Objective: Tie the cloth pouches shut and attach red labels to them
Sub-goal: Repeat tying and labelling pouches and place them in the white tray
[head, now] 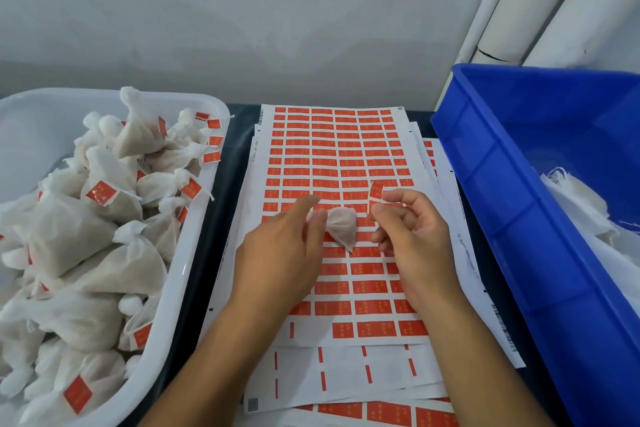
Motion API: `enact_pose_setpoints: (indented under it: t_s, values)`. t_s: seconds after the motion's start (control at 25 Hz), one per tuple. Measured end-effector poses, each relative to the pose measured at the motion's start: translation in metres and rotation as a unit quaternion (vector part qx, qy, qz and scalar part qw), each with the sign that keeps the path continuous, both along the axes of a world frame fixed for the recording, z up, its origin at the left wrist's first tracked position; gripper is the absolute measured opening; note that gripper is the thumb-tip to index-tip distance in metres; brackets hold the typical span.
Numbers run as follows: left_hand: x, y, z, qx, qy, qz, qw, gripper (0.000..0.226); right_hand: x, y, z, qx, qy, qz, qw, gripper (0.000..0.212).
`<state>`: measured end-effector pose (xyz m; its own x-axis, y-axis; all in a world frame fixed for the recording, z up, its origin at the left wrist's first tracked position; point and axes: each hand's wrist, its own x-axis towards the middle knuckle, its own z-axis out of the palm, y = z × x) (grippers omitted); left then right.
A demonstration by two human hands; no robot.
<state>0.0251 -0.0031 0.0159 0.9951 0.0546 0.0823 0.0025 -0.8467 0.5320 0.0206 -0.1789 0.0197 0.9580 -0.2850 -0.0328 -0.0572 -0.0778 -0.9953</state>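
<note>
My left hand (287, 246) pinches the gathered neck of a small white cloth pouch (341, 227), which hangs just above the label sheets. My right hand (412, 236) holds a peeled red label (375, 196) upright between thumb and forefinger, a short way right of the pouch. Under both hands lies a stack of sheets of red labels (332, 156); the rows nearest me are partly stripped.
A white tub (194, 253) on the left is heaped with tied, labelled pouches (104, 198). A blue crate (512, 204) on the right holds loose white cloth (581, 204). A grey wall stands behind, with white pipes at the upper right.
</note>
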Motion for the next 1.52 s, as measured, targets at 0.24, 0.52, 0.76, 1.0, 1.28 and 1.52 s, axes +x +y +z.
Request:
enact_pose_setpoints:
  t_s: [0.24, 0.52, 0.76, 1.0, 1.28, 1.52]
  values:
    - [0.001, 0.0, -0.004, -0.124, -0.028, -0.01, 0.992, 0.043, -0.003, 0.002, 0.001, -0.049, -0.011, 0.035, 0.998, 0.015]
    - [-0.008, -0.003, 0.005, -0.358, -0.106, -0.019, 0.927, 0.016, -0.007, -0.001, 0.006, -0.089, -0.082, 0.108, 0.987, 0.016]
    - [-0.015, 0.002, 0.011, -0.379, -0.04, -0.108, 0.918, 0.03, -0.017, -0.004, 0.016, -0.07, -0.133, 0.227, 0.962, 0.022]
    - [-0.018, 0.005, 0.015, -0.342, 0.015, -0.169, 0.924, 0.025, -0.018, -0.012, 0.017, -0.177, -0.119, 0.243, 0.946, 0.035]
    - [-0.018, 0.005, 0.015, -0.316, 0.022, -0.178, 0.932, 0.021, -0.017, -0.014, 0.019, -0.227, -0.1, 0.22, 0.944, 0.037]
    - [-0.019, 0.004, 0.011, -0.315, -0.003, -0.162, 0.935, 0.025, -0.017, -0.011, 0.018, -0.236, -0.094, 0.194, 0.947, 0.036]
